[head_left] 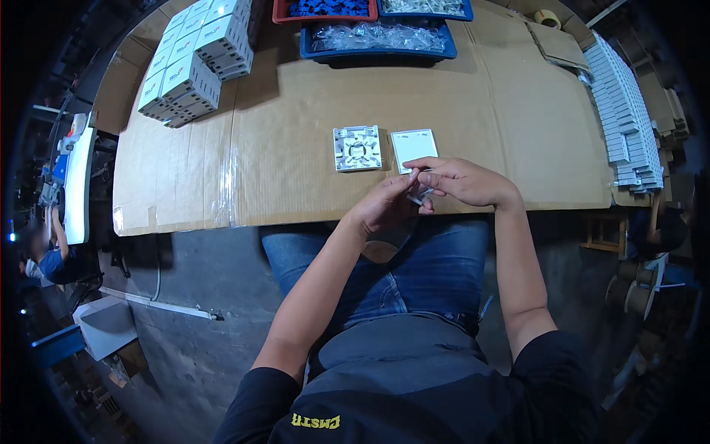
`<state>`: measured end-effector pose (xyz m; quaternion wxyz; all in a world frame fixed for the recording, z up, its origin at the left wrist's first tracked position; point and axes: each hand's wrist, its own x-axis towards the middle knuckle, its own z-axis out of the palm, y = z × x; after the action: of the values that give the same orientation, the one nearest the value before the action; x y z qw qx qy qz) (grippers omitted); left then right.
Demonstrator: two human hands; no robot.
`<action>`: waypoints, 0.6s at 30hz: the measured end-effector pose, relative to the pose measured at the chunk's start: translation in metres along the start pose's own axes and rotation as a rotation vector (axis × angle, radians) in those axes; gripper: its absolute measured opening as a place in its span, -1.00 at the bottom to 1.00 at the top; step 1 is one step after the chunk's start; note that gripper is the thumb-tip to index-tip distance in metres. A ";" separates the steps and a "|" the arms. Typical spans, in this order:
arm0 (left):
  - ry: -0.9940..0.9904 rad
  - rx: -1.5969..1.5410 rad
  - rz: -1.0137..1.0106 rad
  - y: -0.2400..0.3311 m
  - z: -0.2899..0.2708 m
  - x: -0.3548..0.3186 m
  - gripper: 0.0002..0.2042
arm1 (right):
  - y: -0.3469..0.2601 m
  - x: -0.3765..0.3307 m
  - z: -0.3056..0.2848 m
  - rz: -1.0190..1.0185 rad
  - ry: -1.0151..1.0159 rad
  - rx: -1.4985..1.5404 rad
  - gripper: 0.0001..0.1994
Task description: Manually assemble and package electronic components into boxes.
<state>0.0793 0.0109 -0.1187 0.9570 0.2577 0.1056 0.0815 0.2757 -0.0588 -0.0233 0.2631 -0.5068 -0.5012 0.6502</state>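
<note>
My left hand (386, 203) and my right hand (462, 180) meet at the near edge of the cardboard-covered table (296, 148). Together they pinch a small clear plastic piece (418, 197) between the fingertips. Just beyond the hands lie a white square base with moulded inner ribs (357, 148) and a flat white square cover (414, 148), side by side.
Blue trays of clear bagged parts (377, 37) and a red tray (324, 10) stand at the far edge. Stacked white boxes (194, 63) sit far left, rows of white boxes (625, 111) far right. A tape roll (547, 17) lies far right. Another person (52, 255) sits at left.
</note>
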 end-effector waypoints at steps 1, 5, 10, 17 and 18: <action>-0.008 -0.004 -0.002 -0.003 -0.009 0.001 -0.59 | 0.002 0.003 0.001 -0.017 -0.009 -0.009 -0.41; 0.025 0.003 -0.013 -0.007 -0.014 0.002 -0.63 | 0.005 0.005 0.005 -0.031 -0.004 -0.051 -0.42; 0.048 -0.069 0.009 -0.001 0.000 -0.001 -0.64 | -0.002 0.003 0.000 -0.064 0.002 -0.080 -0.46; 0.023 -0.097 -0.027 0.000 -0.003 0.001 -0.60 | -0.008 0.002 -0.007 0.018 -0.014 0.045 -0.56; 0.010 -0.089 -0.019 0.000 -0.003 0.003 -0.60 | -0.007 0.001 -0.012 0.013 -0.007 0.031 -0.56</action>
<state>0.0815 0.0129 -0.1212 0.9677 0.2135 0.1092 0.0782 0.2856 -0.0506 -0.0173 0.2649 -0.5037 -0.4888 0.6612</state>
